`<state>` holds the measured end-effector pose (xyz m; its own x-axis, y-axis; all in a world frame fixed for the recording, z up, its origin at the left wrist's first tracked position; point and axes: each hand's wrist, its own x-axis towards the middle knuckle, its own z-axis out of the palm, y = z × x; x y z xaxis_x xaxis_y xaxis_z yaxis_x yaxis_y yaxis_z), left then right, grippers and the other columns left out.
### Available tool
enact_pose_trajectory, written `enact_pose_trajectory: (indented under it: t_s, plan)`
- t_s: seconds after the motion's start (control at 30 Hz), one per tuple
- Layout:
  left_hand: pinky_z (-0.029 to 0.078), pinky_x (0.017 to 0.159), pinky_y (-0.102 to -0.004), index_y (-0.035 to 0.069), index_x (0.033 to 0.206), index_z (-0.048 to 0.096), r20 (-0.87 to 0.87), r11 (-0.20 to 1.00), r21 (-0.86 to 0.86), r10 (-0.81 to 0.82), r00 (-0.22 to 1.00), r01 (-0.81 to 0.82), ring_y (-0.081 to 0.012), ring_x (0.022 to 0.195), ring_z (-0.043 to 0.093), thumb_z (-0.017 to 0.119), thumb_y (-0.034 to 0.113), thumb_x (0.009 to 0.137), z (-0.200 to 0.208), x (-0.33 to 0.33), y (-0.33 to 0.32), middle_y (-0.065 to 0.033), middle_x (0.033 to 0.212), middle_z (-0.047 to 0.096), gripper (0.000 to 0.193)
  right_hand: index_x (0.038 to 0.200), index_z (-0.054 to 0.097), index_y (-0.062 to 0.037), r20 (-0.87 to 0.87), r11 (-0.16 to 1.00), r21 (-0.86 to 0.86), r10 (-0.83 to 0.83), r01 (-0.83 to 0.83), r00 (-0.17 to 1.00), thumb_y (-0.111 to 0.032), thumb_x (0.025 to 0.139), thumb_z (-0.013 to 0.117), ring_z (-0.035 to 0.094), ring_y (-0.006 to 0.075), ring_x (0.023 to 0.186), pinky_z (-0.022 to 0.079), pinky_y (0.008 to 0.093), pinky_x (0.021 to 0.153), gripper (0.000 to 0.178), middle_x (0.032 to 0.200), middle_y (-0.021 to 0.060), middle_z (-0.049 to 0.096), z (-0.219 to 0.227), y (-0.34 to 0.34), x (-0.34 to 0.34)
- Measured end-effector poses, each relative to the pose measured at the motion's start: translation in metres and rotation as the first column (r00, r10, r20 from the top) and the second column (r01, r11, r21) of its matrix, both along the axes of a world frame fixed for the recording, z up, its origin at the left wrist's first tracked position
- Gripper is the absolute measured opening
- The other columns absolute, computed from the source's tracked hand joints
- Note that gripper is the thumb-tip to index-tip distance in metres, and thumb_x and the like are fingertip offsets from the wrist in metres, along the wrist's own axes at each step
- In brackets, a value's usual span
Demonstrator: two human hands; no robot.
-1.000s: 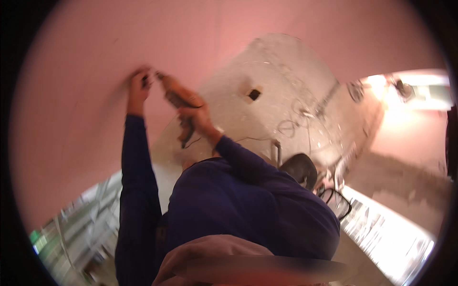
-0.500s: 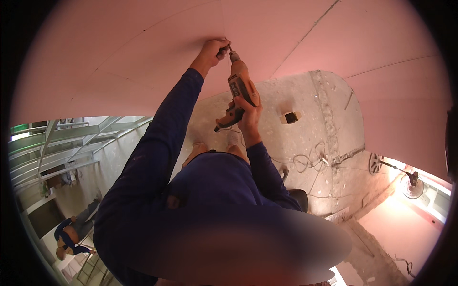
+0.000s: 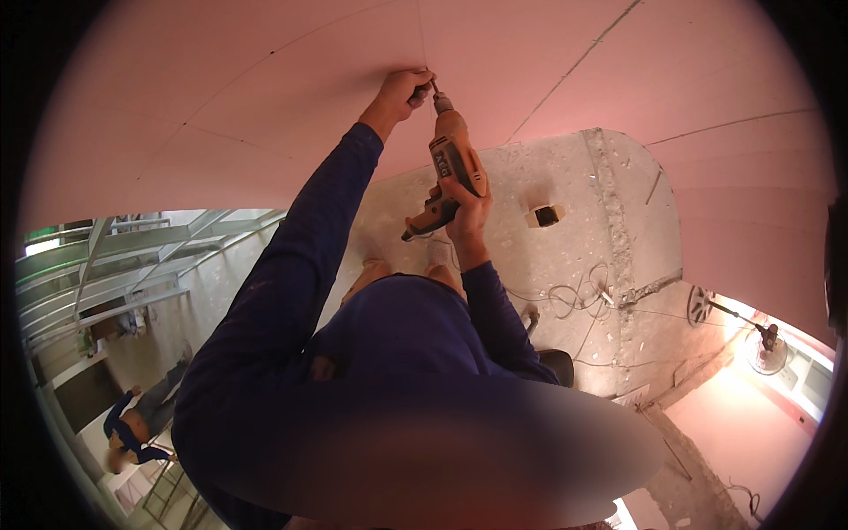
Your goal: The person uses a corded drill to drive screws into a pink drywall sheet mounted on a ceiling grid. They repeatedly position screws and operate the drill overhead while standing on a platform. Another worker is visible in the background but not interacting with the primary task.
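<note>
Gripping the orange drill [image 3: 452, 163], the right hand [image 3: 466, 209] is pressing upward; the left hand [image 3: 399, 91] is pinching its tip at the pink panel [image 3: 265, 97], where a slipping bit could be catching the fingers.

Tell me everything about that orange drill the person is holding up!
The drill is orange with dark patches on its side, and its shell looks like plastic. It has a grey metal nose and a thin bit at the top, a chunky body, and a pistol handle at the bottom. It points up, tilted a little, with the bit against the pink board overhead. The right hand grips the handle, and the left hand pinches right at the tip. Whether it is spinning cannot be told.
</note>
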<state>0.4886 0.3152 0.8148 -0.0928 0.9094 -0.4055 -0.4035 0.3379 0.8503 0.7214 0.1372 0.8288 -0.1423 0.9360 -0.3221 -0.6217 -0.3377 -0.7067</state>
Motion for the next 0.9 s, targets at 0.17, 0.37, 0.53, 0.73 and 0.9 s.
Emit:
enact_pose_trajectory:
  t_s: [0.17,0.37,0.53,0.73,0.9]
  plan:
    - [0.035,0.048,-0.0248,0.004,0.101,0.073,0.023,1.0,0.0,-0.011,1.0,0.011,-0.0086,0.06,0.053,0.071,0.016,0.108,0.0012,-0.0011,0.0004,-0.0004,0.079,0.062,0.014,0.157,0.053,0.0013,0.029,1.0,0.006,-0.008,0.008,1.0,0.0,0.083,0.078,0.077,0.0304,0.076,0.066,0.0436,0.067,0.078,0.114,0.0186,0.073,-0.0034,0.0014,-0.0038]
    - [0.035,0.047,-0.0236,0.004,0.102,0.073,0.054,0.999,0.02,-0.031,0.998,0.03,-0.0075,0.061,0.055,0.07,0.018,0.109,0.0041,-0.0028,-0.001,-0.0001,0.08,0.063,0.015,0.154,0.056,-0.0009,-0.005,0.999,-0.037,0.01,-0.011,1.0,0.002,0.081,0.08,0.076,0.029,0.08,0.065,0.0417,0.069,0.078,0.118,0.0178,0.071,-0.0003,-0.0018,-0.0006]
    - [0.035,0.047,-0.0227,0.005,0.103,0.072,0.111,0.999,0.033,-0.031,0.993,0.027,-0.0066,0.061,0.057,0.069,0.018,0.11,0.0039,-0.0006,-0.0006,0.0003,0.08,0.062,0.016,0.154,0.056,-0.0012,-0.017,0.999,-0.036,-0.005,0.005,1.0,0.002,0.08,0.08,0.075,0.0288,0.078,0.065,0.0418,0.068,0.078,0.116,0.0175,0.071,0.0029,-0.0017,-0.0022]
    - [0.035,0.049,-0.0222,0.005,0.103,0.072,0.106,1.0,0.013,-0.026,0.994,0.025,-0.0063,0.062,0.058,0.069,0.018,0.11,0.0068,0.0021,-0.0022,0.0009,0.081,0.062,0.016,0.155,0.056,-0.0019,-0.01,0.999,-0.038,-0.01,0.009,1.0,0.003,0.08,0.079,0.076,0.029,0.079,0.066,0.0413,0.067,0.079,0.116,0.0165,0.071,0.0038,-0.0022,-0.0027]
    - [0.037,0.049,-0.0221,0.004,0.106,0.073,0.102,0.999,0.034,-0.019,0.995,0.016,-0.0072,0.065,0.058,0.068,0.018,0.11,0.0077,-0.0008,-0.0067,-0.001,0.086,0.064,0.016,0.154,0.055,-0.0008,0.016,1.0,0.0,0.012,-0.012,1.0,0.0,0.084,0.079,0.076,0.0308,0.076,0.068,0.0458,0.065,0.075,0.11,0.0176,0.072,0.0046,-0.0009,-0.0005]
